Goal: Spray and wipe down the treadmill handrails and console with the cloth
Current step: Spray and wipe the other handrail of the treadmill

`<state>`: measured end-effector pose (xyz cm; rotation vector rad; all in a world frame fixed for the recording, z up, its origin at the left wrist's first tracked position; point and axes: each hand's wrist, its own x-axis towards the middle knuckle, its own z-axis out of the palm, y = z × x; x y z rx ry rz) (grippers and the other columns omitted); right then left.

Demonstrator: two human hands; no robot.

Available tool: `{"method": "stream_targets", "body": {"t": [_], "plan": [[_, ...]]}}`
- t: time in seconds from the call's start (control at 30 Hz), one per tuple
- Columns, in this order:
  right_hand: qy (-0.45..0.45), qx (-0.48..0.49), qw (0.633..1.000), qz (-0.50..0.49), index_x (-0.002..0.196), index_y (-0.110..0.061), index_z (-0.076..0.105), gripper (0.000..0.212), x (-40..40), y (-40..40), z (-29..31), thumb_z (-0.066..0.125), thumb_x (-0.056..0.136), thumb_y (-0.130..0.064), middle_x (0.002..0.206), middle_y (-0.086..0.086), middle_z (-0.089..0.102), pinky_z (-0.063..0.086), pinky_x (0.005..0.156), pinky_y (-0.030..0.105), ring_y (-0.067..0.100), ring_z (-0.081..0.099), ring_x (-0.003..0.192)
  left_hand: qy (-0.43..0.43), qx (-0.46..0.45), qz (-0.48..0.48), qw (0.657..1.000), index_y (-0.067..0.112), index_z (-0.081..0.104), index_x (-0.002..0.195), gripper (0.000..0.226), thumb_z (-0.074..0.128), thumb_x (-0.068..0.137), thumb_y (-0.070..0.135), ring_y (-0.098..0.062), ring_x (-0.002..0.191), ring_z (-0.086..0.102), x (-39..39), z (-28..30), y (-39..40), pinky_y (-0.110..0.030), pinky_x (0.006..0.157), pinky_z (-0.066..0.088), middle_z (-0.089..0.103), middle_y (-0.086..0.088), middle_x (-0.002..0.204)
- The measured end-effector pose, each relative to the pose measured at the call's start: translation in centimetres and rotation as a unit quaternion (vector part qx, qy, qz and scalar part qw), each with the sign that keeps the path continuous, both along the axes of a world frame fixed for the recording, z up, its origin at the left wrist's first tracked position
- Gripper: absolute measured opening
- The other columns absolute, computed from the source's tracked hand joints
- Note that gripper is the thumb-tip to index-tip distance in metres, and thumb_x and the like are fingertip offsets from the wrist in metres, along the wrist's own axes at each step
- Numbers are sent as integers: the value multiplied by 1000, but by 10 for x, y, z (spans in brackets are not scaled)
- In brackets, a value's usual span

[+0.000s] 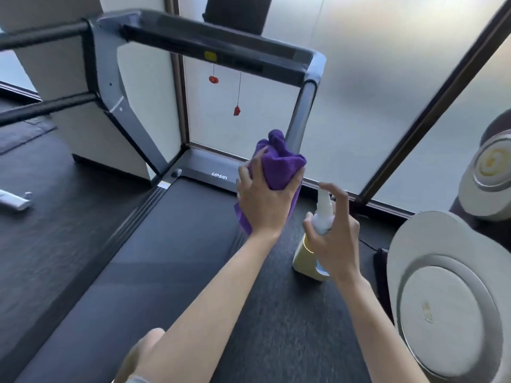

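Left hand (264,201) is closed around a bunched purple cloth (279,164), pressing it against the lower part of the treadmill's right upright post (302,111). The cloth wraps the post from the near side; a loose corner hangs down below the wrist.

Right hand (334,239) grips a spray bottle (312,258) around its neck, with the index finger raised and curled over the white nozzle (324,201). Yellowish liquid fills the bottle body. We can't tell if the trigger is actually being pressed; the finger sits just above the nozzle and the frame is slightly motion-blurred. The nozzle points toward the cloth and post, with bottle and cloth near each other but apart.

The console bar (218,51) runs across the top between the two uprights and has a yellow sticker on its face. A red safety clip (237,110) dangles from it on a cord, and another red piece hangs to its left. Left handrails (41,33) extend off the left edge of the frame. The treadmill belt (166,244) lies beneath both forearms.

Frosted glass panels (387,78) stand behind the treadmill. Two round pale objects (442,286) sit at the right edge; we can't identify them from this angle.
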<state>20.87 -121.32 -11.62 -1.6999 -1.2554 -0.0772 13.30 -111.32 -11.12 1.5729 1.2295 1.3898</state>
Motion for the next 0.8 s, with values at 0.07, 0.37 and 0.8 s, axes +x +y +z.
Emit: {"method": "stream_targets", "body": {"t": [0.07, 0.37, 0.8], "plan": [[24, 10, 1000, -9, 123, -34, 42, 58, 5, -5, -1, 65, 81, 0, 62, 4, 51, 45, 49, 32, 19, 46, 48, -37, -7, 13, 999, 36, 55, 122, 67, 70, 65, 66, -12, 106, 59, 4, -12, -2, -26, 83, 47, 56, 8, 117], [30, 31, 999, -7, 120, -34, 42, 62, 26, -26, -7, 67, 79, 4, 59, 11, 55, 45, 47, 30, 22, 52, 52, -123, -51, 49, 990, 48, 55, 110, 55, 77, 60, 57, -2, 105, 59, -6, -85, -35, -19, 90, 46, 57, 11, 115], [26, 43, 998, 25, 121, -30, 43, 59, 22, -2, -7, 69, 78, 3, 59, -8, 48, 33, 46, 5, 17, 50, 55, -222, -242, -59, 943, 16, 63, 94, 14, 72, 86, 24, -5, 62, 64, -27, -69, -12, -12, 52, 47, 66, 1, 80]]}}
